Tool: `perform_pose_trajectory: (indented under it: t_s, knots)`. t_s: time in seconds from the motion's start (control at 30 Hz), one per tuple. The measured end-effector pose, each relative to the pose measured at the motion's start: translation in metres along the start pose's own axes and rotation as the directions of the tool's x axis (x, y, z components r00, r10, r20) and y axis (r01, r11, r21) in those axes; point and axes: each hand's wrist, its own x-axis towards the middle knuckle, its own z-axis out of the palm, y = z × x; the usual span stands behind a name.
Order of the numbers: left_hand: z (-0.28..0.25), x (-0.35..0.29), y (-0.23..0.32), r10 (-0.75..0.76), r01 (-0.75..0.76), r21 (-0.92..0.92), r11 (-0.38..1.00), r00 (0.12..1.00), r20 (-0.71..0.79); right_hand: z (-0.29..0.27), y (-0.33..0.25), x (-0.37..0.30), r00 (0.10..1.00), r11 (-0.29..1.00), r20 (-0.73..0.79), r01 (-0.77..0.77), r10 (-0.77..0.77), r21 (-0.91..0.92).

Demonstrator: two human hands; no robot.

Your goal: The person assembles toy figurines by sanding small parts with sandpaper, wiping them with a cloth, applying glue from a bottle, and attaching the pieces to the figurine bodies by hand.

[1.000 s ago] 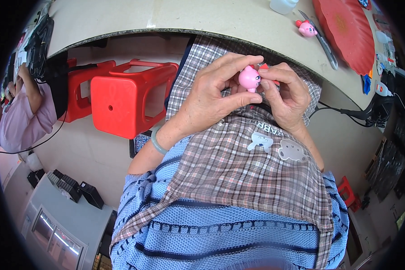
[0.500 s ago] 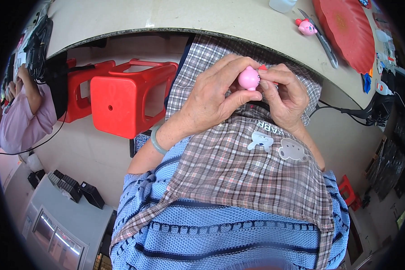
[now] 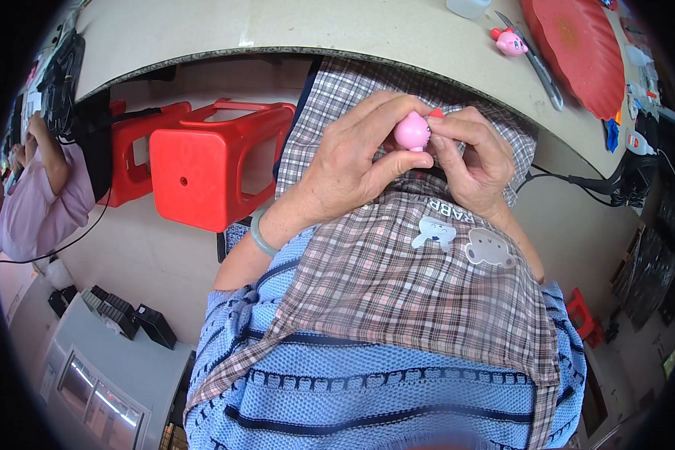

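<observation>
A small round pink toy figure sits between the thumb and fingers of my left hand, held above my lap. My right hand meets it from the other side, its thumb and forefinger pinched at the figure's face side. A bit of red shows just over the right fingertips; whether it belongs to the figure I cannot tell. On the table lies a similar pink figure with red parts, beside a long dark-handled knife or cutter.
The table curves across the top, its edge just beyond my hands. A red scalloped tray and a translucent container stand on it. Red plastic stools are to my left; another person sits at far left.
Both hands keep nearly the same grip. The figure has shifted very slightly left, and its face is turned a little further toward my right fingers.
</observation>
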Motion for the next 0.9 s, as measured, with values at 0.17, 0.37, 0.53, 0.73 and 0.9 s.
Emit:
perform_pose_trajectory:
  t_s: [0.17, 0.37, 0.53, 0.73, 0.9]
  knots:
    - [-0.003, -0.001, -0.001, 0.014, -0.014, 0.03, 0.999, 1.0, -0.014, 0.002, 0.0, 0.004, 1.0, 1.0, 0.013, 0.026, -0.026, 0.007]
    - [-0.009, -0.002, -0.003, 0.027, -0.025, 0.046, 0.999, 0.998, -0.055, -0.003, -0.003, 0.012, 0.997, 0.998, 0.021, -0.07, 0.07, 0.002]
    - [-0.013, -0.004, -0.003, 0.021, -0.013, 0.09, 0.996, 0.995, -0.093, 0.005, 0.0, 0.031, 0.998, 0.999, -0.039, -0.047, 0.047, -0.01]
    - [-0.018, -0.006, -0.002, 0.021, -0.01, 0.112, 0.994, 0.994, -0.104, 0.022, 0.014, 0.075, 0.985, 0.927, 0.079, 0.174, -0.156, -0.332]
    - [-0.023, -0.007, -0.003, -0.021, 0.034, 0.093, 0.995, 0.99, -0.138, 0.036, 0.026, 0.1, 0.975, 0.837, 0.147, 0.22, -0.168, -0.502]
